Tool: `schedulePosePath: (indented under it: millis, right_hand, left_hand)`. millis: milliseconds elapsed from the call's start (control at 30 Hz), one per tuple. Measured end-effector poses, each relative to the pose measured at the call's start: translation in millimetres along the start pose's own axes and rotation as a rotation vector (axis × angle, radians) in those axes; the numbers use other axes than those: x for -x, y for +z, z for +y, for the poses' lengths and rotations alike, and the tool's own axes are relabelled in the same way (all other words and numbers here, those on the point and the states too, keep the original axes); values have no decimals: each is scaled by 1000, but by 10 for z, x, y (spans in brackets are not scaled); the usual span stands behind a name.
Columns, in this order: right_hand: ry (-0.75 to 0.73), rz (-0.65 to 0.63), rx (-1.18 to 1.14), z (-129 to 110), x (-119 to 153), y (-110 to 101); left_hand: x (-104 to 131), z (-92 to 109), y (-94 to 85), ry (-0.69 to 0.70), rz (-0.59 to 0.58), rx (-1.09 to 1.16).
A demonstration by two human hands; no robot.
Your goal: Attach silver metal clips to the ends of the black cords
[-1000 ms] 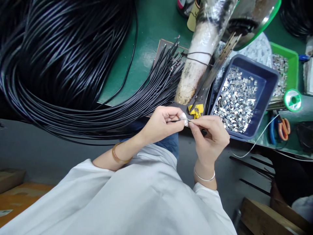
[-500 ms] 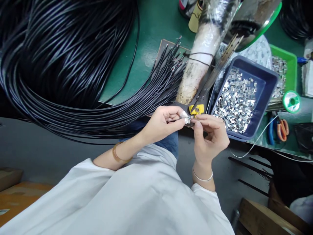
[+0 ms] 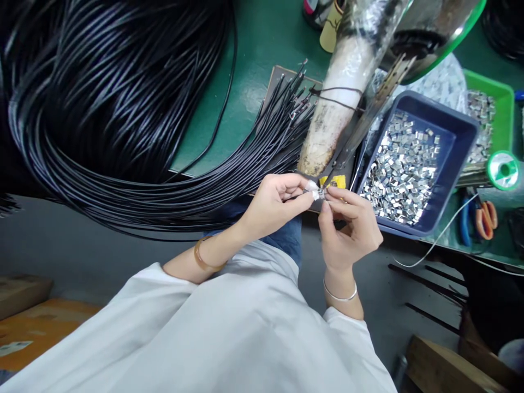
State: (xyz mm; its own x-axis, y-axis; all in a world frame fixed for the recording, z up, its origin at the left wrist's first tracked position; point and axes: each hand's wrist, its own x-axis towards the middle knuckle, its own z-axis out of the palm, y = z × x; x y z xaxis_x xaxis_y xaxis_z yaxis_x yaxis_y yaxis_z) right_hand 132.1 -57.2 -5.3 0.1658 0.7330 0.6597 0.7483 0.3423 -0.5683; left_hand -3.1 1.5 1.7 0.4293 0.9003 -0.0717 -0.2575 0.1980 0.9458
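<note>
Both hands meet just past the near edge of the green table, in the middle of the scene. The left hand is pinched narrow on a thin black wire, and some of its fingertips have a white wrap. The right hand is just to the right, with its thumb and pointing finger a little way apart, close to a small shiny bit at the tip of the wire. I cannot tell if the right fingers grip that bit or only touch it. A second ago the right thumb and finger were pressed closer together and the shiny bit was hard to see. Now it shows better between the hands, and the right fingers hide more of the yellow thing just behind them. To me this means the right hand's hold has loosened, while the wire stays safe in the left hand, so the work at its tip looks not done yet. On the left, a bunch of black wires curves toward the hands. On the right is a dark blue box with many shiny metal bits in it.
</note>
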Motion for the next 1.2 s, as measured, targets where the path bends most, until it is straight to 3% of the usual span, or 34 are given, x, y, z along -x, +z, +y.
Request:
schedulePosePath:
  millis: [133,333,1200]
  right_hand:
    - [2,-7,24,-8,-13,-1]
    - [-14,-7,54,4,-23,-3]
    - [-18,41,-93,13,12,26]
  left_hand:
    - [-3,7,13,-22,28,1]
    - [-14,-6,8,62,-16,43]
    - [20,47,-41,-69,-54,-68]
